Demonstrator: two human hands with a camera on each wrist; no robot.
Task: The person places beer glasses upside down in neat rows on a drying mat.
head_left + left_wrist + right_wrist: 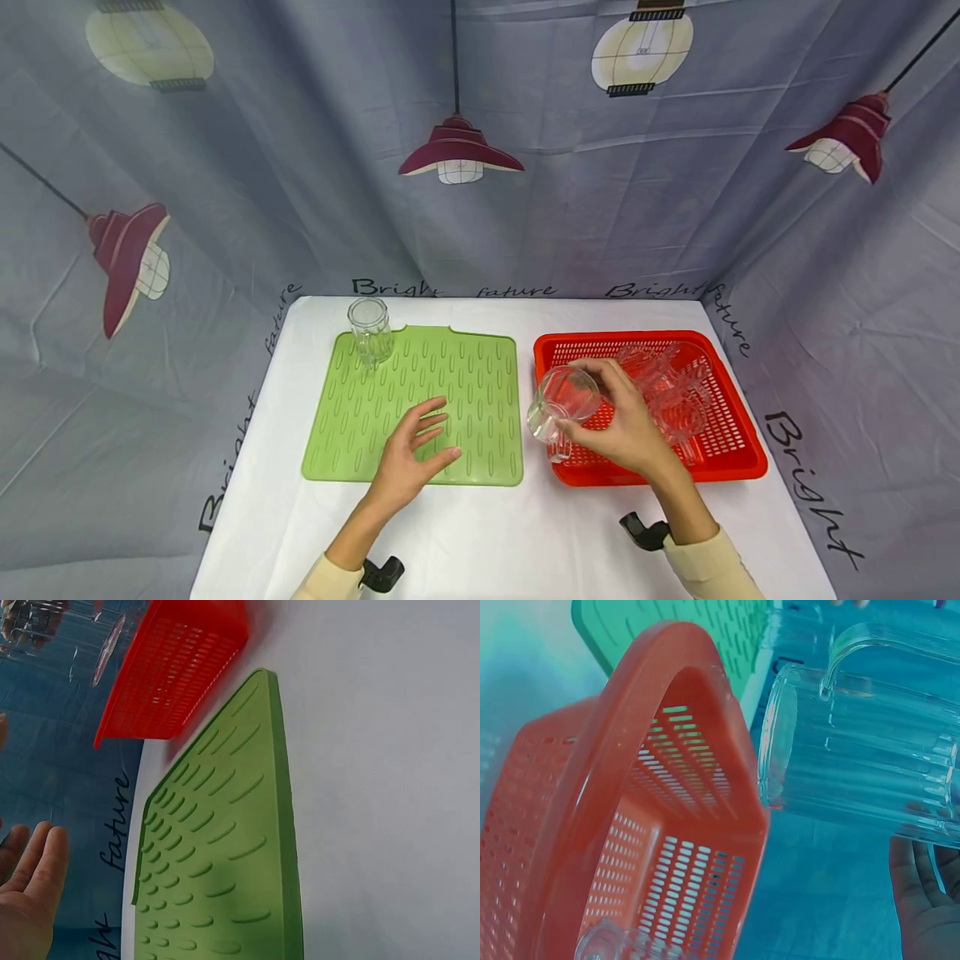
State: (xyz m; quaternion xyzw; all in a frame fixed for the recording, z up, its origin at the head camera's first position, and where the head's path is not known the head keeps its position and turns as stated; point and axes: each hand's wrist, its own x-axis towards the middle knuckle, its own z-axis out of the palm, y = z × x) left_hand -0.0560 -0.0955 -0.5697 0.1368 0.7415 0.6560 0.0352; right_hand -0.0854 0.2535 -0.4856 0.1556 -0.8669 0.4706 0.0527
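My right hand (622,429) holds a clear glass mug (551,408) between thumb and fingers, over the left rim of a red plastic basket (600,477). The mug's handle juts from its side in the right wrist view, where my right fingers (911,881) are at its far end. My left hand (401,467) is over the front of a green ridged mat (480,417), its fingers spread and holding nothing. Another glass mug (371,333) stands on the mat's back left corner. Inside the basket lie several more glass mugs (678,408).
Everything stands on a table with a white cloth (495,542). The basket sits right of the mat, with a narrow strip of cloth between them. A grey printed curtain (525,225) encloses the table's back and sides.
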